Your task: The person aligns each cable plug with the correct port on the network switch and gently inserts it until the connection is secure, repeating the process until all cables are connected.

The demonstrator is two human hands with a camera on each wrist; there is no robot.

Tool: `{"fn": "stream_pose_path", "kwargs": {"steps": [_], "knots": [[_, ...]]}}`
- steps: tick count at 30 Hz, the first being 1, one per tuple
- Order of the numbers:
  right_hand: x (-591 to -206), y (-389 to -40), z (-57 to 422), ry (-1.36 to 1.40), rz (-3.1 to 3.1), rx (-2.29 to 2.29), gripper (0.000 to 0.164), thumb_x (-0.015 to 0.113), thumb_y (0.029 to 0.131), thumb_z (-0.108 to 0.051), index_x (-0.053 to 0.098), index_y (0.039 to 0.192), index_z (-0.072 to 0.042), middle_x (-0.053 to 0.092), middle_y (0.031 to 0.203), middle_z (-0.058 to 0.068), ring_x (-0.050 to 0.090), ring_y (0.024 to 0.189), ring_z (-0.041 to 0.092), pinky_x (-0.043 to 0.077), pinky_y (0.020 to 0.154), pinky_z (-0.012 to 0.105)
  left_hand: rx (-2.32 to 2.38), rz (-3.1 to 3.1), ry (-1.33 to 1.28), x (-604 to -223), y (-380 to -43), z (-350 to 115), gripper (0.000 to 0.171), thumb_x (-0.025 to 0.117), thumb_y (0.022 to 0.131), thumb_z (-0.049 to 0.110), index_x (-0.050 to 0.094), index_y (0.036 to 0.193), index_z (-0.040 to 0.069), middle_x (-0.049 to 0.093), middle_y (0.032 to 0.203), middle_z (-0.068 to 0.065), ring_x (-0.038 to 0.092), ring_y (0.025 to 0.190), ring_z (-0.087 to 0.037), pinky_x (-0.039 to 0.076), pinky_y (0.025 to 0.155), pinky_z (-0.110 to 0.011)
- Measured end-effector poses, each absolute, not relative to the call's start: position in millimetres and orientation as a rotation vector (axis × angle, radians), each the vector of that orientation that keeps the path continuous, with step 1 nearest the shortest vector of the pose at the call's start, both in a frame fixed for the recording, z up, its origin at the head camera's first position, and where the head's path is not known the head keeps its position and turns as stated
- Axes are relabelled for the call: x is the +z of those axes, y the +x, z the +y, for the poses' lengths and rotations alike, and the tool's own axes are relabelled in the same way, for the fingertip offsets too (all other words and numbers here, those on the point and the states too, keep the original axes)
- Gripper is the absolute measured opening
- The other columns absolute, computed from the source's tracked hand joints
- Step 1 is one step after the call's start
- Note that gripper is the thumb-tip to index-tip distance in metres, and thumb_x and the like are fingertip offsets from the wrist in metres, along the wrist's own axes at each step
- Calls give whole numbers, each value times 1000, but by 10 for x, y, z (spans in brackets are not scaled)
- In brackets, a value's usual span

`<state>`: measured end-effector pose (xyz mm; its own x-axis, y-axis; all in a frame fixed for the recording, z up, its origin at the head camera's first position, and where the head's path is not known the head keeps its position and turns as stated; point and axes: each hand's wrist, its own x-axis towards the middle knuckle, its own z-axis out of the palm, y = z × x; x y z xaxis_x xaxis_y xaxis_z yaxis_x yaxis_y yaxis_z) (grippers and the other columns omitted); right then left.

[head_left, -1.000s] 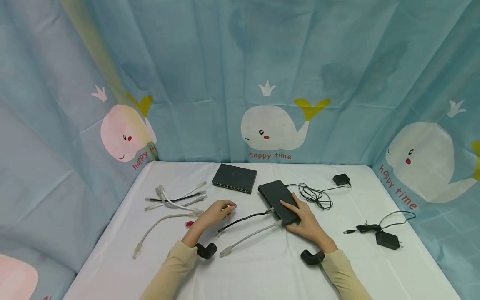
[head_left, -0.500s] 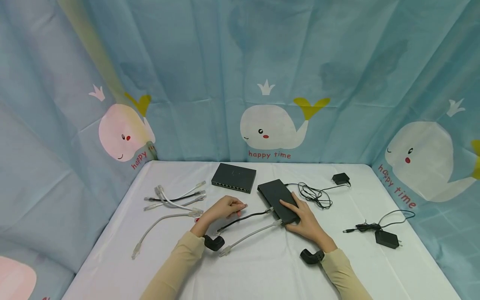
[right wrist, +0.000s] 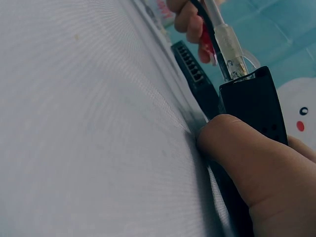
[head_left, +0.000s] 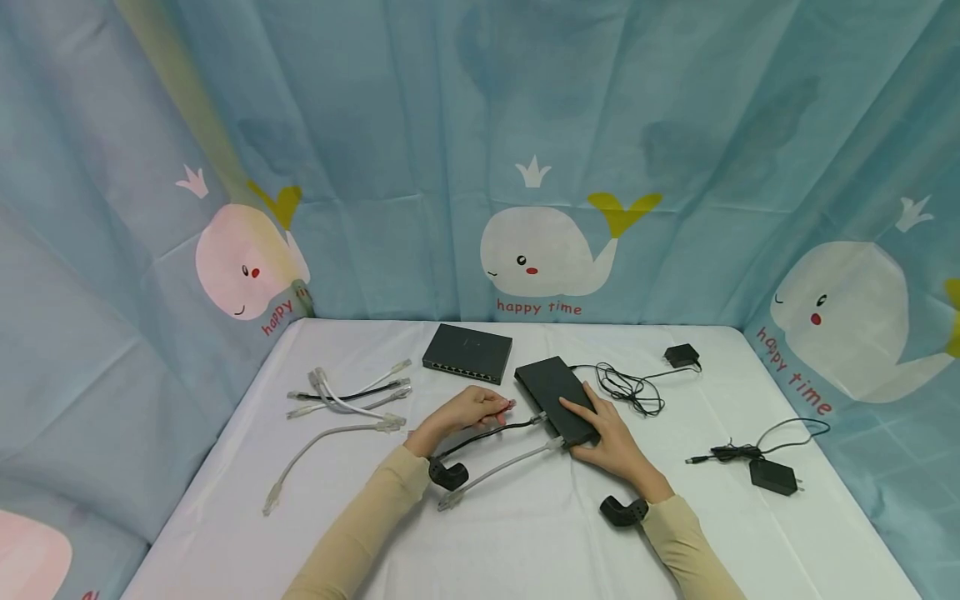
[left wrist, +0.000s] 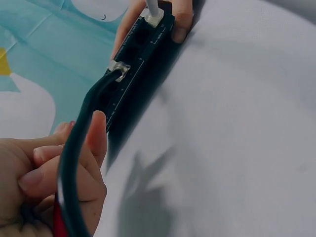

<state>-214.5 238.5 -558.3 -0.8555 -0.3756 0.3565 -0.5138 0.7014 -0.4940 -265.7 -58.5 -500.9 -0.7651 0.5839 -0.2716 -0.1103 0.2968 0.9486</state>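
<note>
My right hand (head_left: pixel 615 437) grips the near end of a black network switch (head_left: pixel 551 387), thumb on one side and fingers across the top. A black network cable (head_left: pixel 487 435) and a grey network cable (head_left: pixel 502 467) are plugged into its port side (left wrist: pixel 131 59). Between the curled fingers of my left hand (head_left: pixel 468 408) is a red network cable (right wrist: pixel 206 39), its tip pointing toward the ports. In the left wrist view the black cable passes in front of that hand, and most of the red cable (left wrist: pixel 59 217) is hidden.
A second black switch (head_left: pixel 467 354) lies at the back. Several loose network cables (head_left: pixel 348 402) are on the left. At right are a power adapter (head_left: pixel 681 356), its coiled cord running to the held switch, and another adapter (head_left: pixel 774 477). A patterned curtain (head_left: pixel 420 167) surrounds the white table.
My left hand has moved right with the red cable, from near the loose cables to close beside the switch's ports. The right hand and the switch have stayed in place.
</note>
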Motion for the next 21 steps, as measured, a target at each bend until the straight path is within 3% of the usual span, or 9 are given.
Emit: {"fn": "stream_pose_path", "kwargs": {"steps": [21], "knots": [[-5565, -2148, 2369, 710, -2679, 867, 77, 79, 68, -27, 45, 137, -34, 20, 151, 19, 30, 131, 37, 38, 91, 60, 1581, 1937, 381, -5112, -2776, -316, 35, 49, 97, 25, 61, 106, -7, 62, 75, -3, 35, 49, -7, 32, 47, -20]]}}
